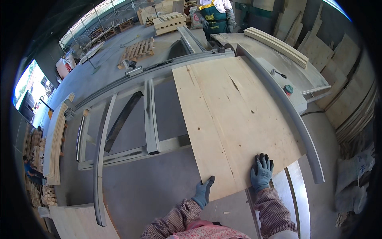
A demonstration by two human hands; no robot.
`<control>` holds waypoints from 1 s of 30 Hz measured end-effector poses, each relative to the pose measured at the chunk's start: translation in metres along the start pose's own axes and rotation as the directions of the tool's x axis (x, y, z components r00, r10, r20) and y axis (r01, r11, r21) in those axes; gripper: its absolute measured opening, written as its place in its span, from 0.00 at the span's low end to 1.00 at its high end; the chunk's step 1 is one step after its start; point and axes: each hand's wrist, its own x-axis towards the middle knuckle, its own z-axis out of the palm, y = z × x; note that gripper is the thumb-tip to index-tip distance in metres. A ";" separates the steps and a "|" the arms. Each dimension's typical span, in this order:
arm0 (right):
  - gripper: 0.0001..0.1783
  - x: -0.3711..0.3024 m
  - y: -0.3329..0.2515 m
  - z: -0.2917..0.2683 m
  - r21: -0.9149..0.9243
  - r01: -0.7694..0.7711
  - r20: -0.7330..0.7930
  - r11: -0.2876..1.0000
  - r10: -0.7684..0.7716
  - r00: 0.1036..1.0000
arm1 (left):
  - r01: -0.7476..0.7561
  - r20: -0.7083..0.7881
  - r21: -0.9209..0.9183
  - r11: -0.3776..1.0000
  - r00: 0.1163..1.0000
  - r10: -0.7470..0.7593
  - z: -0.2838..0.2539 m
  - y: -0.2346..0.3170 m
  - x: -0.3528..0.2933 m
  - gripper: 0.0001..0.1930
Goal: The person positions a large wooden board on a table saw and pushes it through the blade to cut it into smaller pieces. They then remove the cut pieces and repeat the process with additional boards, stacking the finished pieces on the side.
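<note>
A large pale plywood sheet (234, 123) with knots and a lengthwise seam lies flat on the sliding table saw (153, 115), its right side along the long metal rip fence (284, 107). My left hand (203, 192), in a blue-grey glove with dark fingertips, grips the sheet's near edge by the left corner. The thumb rests on top, and the fingers beneath are hidden. Farther right, my right hand (261, 172), gloved alike, presses flat on the sheet near its close edge with fingers stretched out. No blade shows.
Beyond the saw stands a co-worker (215, 18) in a green apron and gloves. Wooden strips (276, 46) lie on the far outfeed table. Plywood boards (350, 75) lean along the right wall. A pallet (136, 51) sits on the floor at the back left.
</note>
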 end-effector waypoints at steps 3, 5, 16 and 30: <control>0.32 0.012 -0.019 0.003 -0.013 0.007 0.018 1.000 -0.006 1.000 | -0.008 0.009 -0.055 0.998 1.000 0.009 -0.013 0.005 0.020 0.17; 0.32 0.020 -0.033 0.004 -0.021 0.003 0.031 1.000 -0.003 1.000 | -0.021 -0.015 -0.056 0.998 1.000 0.021 -0.020 0.014 0.027 0.17; 0.32 0.114 -0.052 0.039 -0.054 0.018 0.004 0.998 -0.018 1.000 | -0.088 -0.026 -0.155 0.984 0.996 0.085 0.003 0.081 0.100 0.17; 0.29 0.251 -0.077 0.085 -0.032 0.045 -0.047 0.998 -0.047 0.998 | -0.101 -0.090 -0.141 0.985 0.992 0.089 0.034 0.162 0.217 0.18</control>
